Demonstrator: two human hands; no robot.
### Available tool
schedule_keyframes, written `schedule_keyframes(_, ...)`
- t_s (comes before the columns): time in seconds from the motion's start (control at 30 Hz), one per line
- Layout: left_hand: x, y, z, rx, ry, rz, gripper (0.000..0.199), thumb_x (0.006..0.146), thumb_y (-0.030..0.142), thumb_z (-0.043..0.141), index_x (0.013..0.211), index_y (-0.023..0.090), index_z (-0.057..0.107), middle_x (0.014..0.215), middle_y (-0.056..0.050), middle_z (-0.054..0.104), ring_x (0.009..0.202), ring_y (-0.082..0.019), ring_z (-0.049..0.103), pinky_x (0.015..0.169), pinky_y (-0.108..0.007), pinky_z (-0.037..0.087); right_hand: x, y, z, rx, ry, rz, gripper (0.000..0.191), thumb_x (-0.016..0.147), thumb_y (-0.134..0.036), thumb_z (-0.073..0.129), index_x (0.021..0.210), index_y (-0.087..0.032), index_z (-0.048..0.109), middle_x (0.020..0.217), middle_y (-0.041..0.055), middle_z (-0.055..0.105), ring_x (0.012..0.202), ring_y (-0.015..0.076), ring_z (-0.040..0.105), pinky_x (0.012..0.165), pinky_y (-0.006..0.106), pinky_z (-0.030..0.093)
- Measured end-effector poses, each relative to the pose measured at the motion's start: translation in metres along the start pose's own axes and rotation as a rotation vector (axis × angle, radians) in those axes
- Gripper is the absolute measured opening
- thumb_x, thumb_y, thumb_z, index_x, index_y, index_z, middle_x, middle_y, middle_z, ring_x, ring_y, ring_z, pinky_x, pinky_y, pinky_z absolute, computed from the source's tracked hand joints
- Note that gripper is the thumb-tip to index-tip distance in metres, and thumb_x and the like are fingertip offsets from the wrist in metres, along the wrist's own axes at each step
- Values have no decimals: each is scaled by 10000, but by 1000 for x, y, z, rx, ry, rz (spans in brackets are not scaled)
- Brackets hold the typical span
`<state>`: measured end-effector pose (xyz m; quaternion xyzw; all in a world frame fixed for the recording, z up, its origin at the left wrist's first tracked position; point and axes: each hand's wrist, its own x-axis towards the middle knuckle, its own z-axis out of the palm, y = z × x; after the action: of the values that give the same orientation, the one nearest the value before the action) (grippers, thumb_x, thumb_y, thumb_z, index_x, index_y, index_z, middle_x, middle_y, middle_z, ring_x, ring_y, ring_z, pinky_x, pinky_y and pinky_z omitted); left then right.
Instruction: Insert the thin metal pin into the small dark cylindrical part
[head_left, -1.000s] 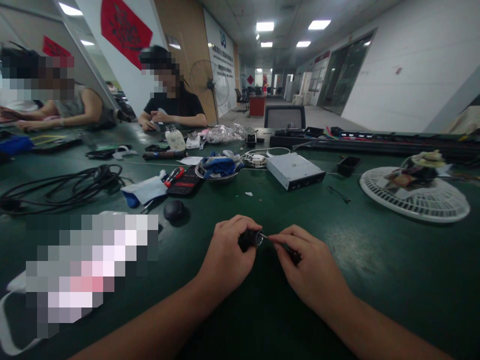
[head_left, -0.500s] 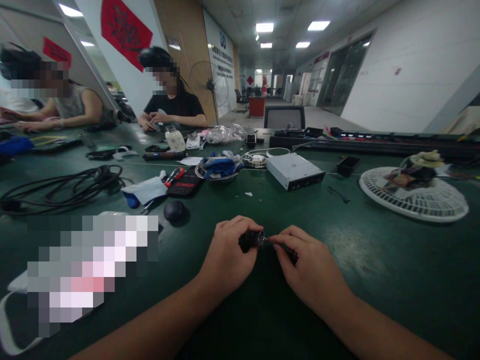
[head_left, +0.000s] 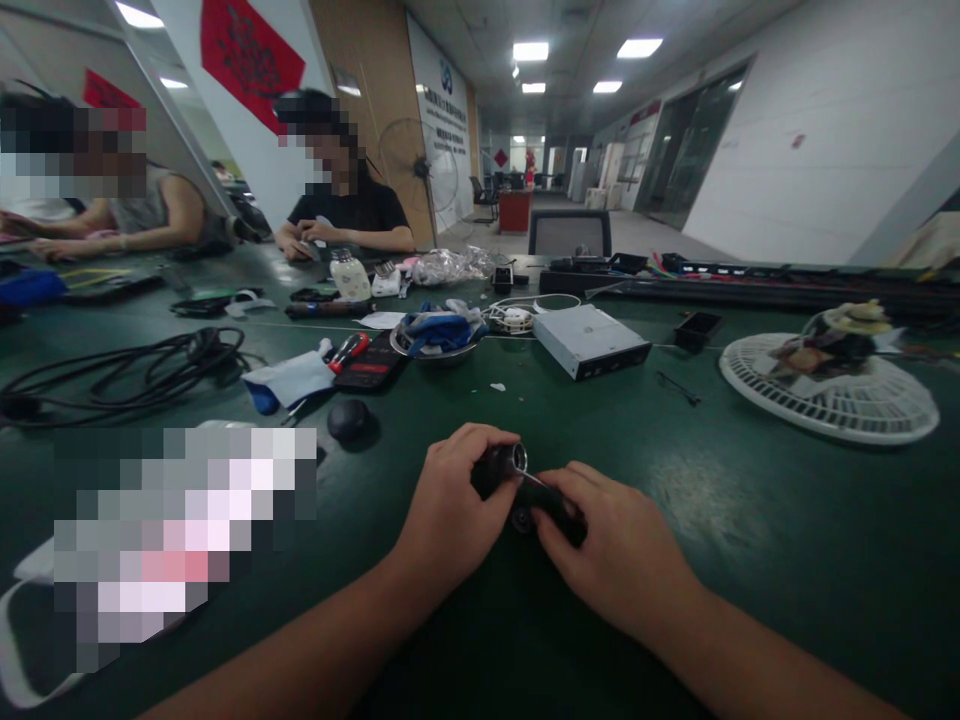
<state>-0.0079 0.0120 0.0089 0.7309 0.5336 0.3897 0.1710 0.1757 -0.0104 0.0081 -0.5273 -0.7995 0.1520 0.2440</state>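
Observation:
My left hand [head_left: 454,500] is closed round a dark cylinder [head_left: 495,468], whose open, shiny-rimmed end faces right. In my right hand [head_left: 611,520] is a thin-shafted tool with a dark handle [head_left: 564,508]. Its slim metal shaft points up and left, to the lower edge of the cylinder's open end; whether the tip touches the rim or sits inside cannot be made out. Just below the cylinder, between both hands, shows a small round dark part [head_left: 523,520], partly covered by the fingers.
Beyond my hands on the green table lie a computer mouse [head_left: 349,421], a metal bowl with blue cloth [head_left: 439,335], an optical drive [head_left: 590,341] and a white fan grille [head_left: 825,400]. Black cable [head_left: 135,375] lies coiled left. Two people sit across the table.
The cylinder's open end has tipped upward in my left hand. My right hand has lowered slightly, its tool now slanting up to the rim. A small round dark part now shows below.

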Motion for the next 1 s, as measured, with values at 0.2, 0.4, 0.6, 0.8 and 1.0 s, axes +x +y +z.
schedule_keyframes(0.2, 0, -8, 2, -51, 91, -94, 343, 868, 178, 638, 1204, 239, 607, 1115, -44, 689, 1023, -203, 659, 944, -411, 534, 0, 0, -2, 55, -55, 21, 153, 919, -334, 591, 969, -299, 731, 665, -34, 621, 582, 132, 564, 537, 279, 368)
schedule_keyframes(0.4, 1, -10, 2, -129, 56, -151, 370, 920, 238, 588, 1288, 268, 574, 1170, -33, 692, 1053, -198, 667, 956, -399, 534, -2, -1, 1, 1, -119, -130, 267, 877, -268, 649, 1131, -319, 713, 1136, 12, 622, 770, 145, 643, 654, 304, 485)
schedule_keyframes(0.6, 0, -6, 1, -163, -8, -176, 386, 970, 314, 512, 1355, 288, 511, 1033, -12, 711, 881, -173, 690, 797, -333, 554, -4, -1, 2, 10, -135, -155, 312, 885, -164, 558, 1150, -274, 680, 1112, 25, 613, 786, 155, 640, 671, 317, 509)
schedule_keyframes(0.8, 0, -1, 0, -143, -40, -151, 320, 976, 331, 485, 1273, 224, 538, 1016, -43, 704, 876, -180, 681, 758, -318, 530, 0, 0, 0, 161, -35, -29, 230, 932, -177, 522, 1088, -246, 677, 1106, 50, 577, 773, 138, 616, 683, 308, 513)
schedule_keyframes(1.0, 0, 2, -2, -90, -134, -172, 146, 867, 252, 602, 1007, 208, 609, 847, -8, 703, 730, -163, 658, 660, -289, 496, 2, 4, -2, 294, 10, -25, 218, 1007, -294, 487, 965, -231, 692, 868, 15, 656, 778, 156, 636, 698, 301, 494)
